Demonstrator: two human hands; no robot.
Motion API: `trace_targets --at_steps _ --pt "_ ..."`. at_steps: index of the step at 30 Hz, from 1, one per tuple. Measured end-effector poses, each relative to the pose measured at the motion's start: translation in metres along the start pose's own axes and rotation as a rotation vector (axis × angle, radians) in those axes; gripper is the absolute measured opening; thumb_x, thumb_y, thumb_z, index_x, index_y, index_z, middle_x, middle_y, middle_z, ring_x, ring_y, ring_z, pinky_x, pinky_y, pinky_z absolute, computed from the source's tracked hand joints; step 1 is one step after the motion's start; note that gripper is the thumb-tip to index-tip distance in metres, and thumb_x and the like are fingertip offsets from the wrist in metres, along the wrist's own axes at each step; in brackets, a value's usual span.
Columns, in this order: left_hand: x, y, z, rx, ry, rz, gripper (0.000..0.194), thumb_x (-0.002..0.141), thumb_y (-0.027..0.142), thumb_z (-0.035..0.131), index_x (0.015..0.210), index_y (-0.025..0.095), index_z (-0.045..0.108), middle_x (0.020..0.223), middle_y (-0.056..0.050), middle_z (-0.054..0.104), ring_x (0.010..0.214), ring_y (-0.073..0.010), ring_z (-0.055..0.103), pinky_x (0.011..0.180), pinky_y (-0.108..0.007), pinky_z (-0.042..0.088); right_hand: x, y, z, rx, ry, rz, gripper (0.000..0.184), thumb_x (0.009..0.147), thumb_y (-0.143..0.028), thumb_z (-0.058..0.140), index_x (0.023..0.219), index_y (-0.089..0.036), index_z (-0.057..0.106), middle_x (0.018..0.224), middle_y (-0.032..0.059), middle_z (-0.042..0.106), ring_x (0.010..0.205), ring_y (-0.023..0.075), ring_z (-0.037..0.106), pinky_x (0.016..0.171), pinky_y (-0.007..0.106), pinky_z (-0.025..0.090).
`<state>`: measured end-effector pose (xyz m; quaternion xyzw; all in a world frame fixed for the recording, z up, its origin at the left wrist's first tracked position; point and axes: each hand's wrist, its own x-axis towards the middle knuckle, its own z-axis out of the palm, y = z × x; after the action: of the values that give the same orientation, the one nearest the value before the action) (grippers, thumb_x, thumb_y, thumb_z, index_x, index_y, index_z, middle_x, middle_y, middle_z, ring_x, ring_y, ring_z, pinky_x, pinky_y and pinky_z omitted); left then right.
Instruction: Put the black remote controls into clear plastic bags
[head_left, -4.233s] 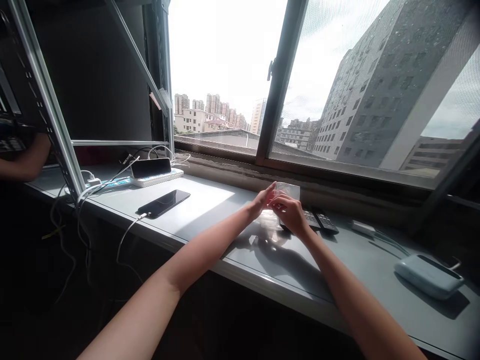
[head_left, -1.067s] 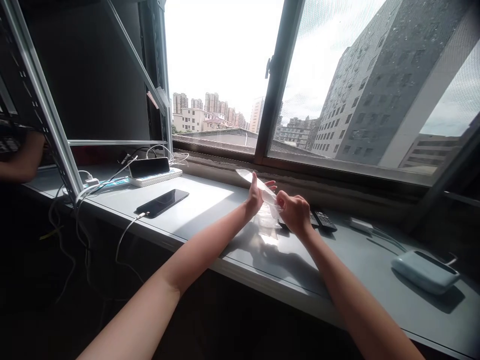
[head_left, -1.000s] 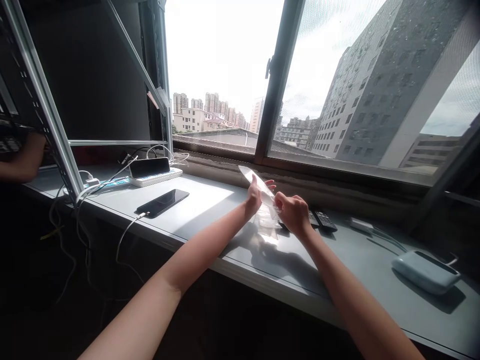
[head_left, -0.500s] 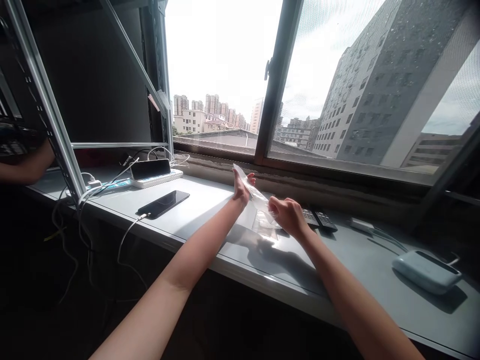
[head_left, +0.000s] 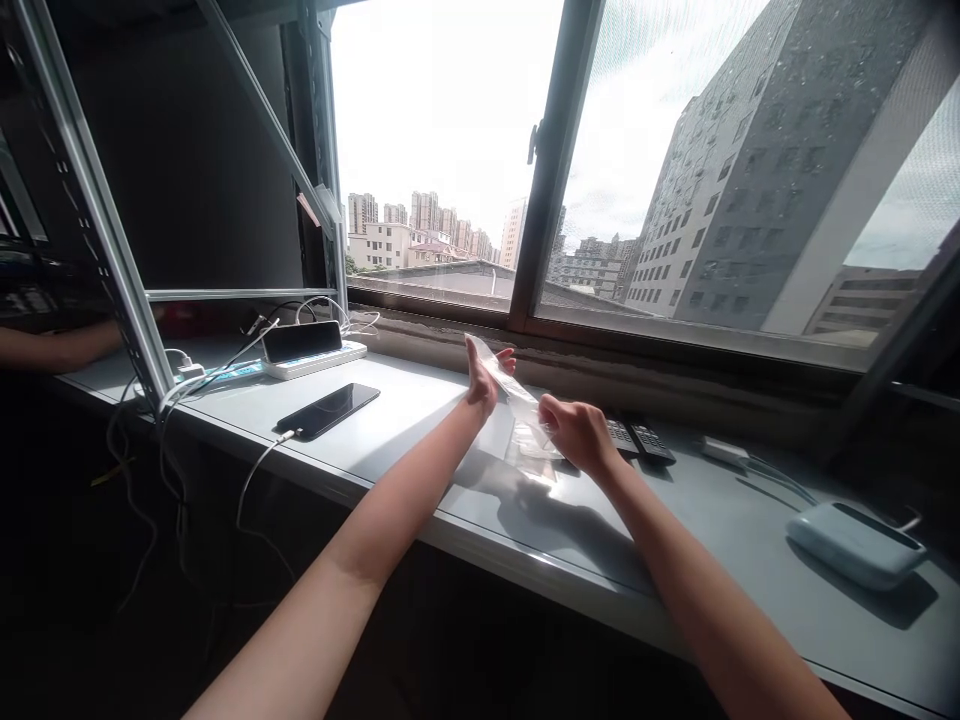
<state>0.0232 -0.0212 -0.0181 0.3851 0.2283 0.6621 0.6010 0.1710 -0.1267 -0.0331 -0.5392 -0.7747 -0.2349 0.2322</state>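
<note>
A translucent white plastic bag (head_left: 516,393) slants between my hands above the desk. My right hand (head_left: 582,433) is closed in a pinch on its lower right end. My left hand (head_left: 481,387) is at the upper left end, thumb up and fingers stretched out, with the bag lying against the palm side. Part of the left fingers is hidden behind the bag. Directly behind my right hand lie dark devices with light keys (head_left: 651,444), partly covered by it. Sunlight through the plastic makes bright patches on the desk below.
On the left of the desk (head_left: 420,400) lie a phone on a cable (head_left: 330,410) and another phone (head_left: 302,341) propped on a power strip (head_left: 315,362). A metal shelf post (head_left: 112,230) stands there. At right is a light-blue device (head_left: 855,543). Another person's arm (head_left: 60,348) shows far left.
My hands and the bag hold nearly the same pose. At the far left, the other person's arm has shifted slightly to the right.
</note>
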Motion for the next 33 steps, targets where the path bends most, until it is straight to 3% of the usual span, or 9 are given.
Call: trace_targets --at_steps 5,12,16,20,23,28,33 --pt "0.000 -0.003 0.002 0.031 -0.001 -0.033 0.087 0.089 0.078 0.003 0.114 0.019 0.061 0.106 -0.012 0.069 0.095 -0.0220 0.063 0.083 -0.032 0.053 0.000 0.001 0.002 -0.013 -0.001 0.011 0.020 0.081 -0.008 0.047 0.077 -0.021 0.062 0.064 0.0010 0.065 0.057 0.0156 0.053 0.057 0.023 0.023" --pt "0.001 -0.004 0.001 -0.022 0.020 -0.054 0.095 0.086 0.078 -0.006 0.120 0.018 0.060 0.105 -0.012 0.069 0.098 -0.0230 0.065 0.083 -0.032 0.054 0.000 0.000 0.001 0.020 -0.003 0.033 0.020 0.082 -0.010 0.048 0.079 -0.021 0.064 0.065 0.0007 0.065 0.058 0.0158 0.055 0.057 0.024 0.024" --pt "-0.007 -0.007 0.010 -0.024 -0.074 -0.091 0.096 0.085 0.082 0.002 0.127 0.015 0.058 0.104 -0.016 0.070 0.101 -0.0264 0.065 0.085 -0.037 0.054 0.001 0.000 0.001 0.018 0.038 0.154 0.019 0.084 -0.012 0.049 0.079 -0.021 0.065 0.067 0.0014 0.066 0.059 0.0158 0.056 0.057 0.024 0.023" --pt "-0.025 -0.021 0.026 0.033 -0.240 -0.254 0.101 0.087 0.078 0.000 0.117 0.008 0.066 0.093 -0.018 0.072 0.097 -0.0292 0.068 0.087 -0.039 0.052 0.002 0.000 0.000 0.035 0.071 0.243 0.016 0.085 -0.015 0.051 0.080 -0.021 0.065 0.066 0.0013 0.065 0.058 0.0153 0.055 0.056 0.024 0.023" --pt "-0.036 -0.030 0.035 0.051 -0.283 -0.322 0.107 0.086 0.079 -0.004 0.112 0.004 0.068 0.085 -0.019 0.071 0.090 -0.0307 0.069 0.085 -0.040 0.052 0.002 0.000 0.000 0.045 0.076 0.261 0.014 0.087 -0.018 0.053 0.079 -0.021 0.065 0.065 0.0015 0.064 0.057 0.0154 0.055 0.056 0.024 0.023" --pt "-0.032 -0.028 0.032 0.039 -0.184 -0.307 0.105 0.086 0.078 -0.004 0.105 0.005 0.069 0.074 -0.015 0.065 0.079 -0.0274 0.067 0.078 -0.037 0.052 0.001 0.002 0.003 0.048 0.079 0.245 0.013 0.087 -0.019 0.054 0.079 -0.021 0.064 0.068 0.0019 0.066 0.059 0.0158 0.055 0.056 0.024 0.022" --pt "-0.023 -0.020 0.025 0.022 -0.018 -0.251 0.096 0.087 0.079 0.004 0.095 0.009 0.069 0.075 -0.013 0.061 0.087 -0.0261 0.063 0.082 -0.035 0.050 0.000 0.003 0.005 0.034 0.008 0.133 0.014 0.084 -0.014 0.052 0.078 -0.021 0.063 0.067 0.0013 0.065 0.058 0.0154 0.054 0.055 0.025 0.021"
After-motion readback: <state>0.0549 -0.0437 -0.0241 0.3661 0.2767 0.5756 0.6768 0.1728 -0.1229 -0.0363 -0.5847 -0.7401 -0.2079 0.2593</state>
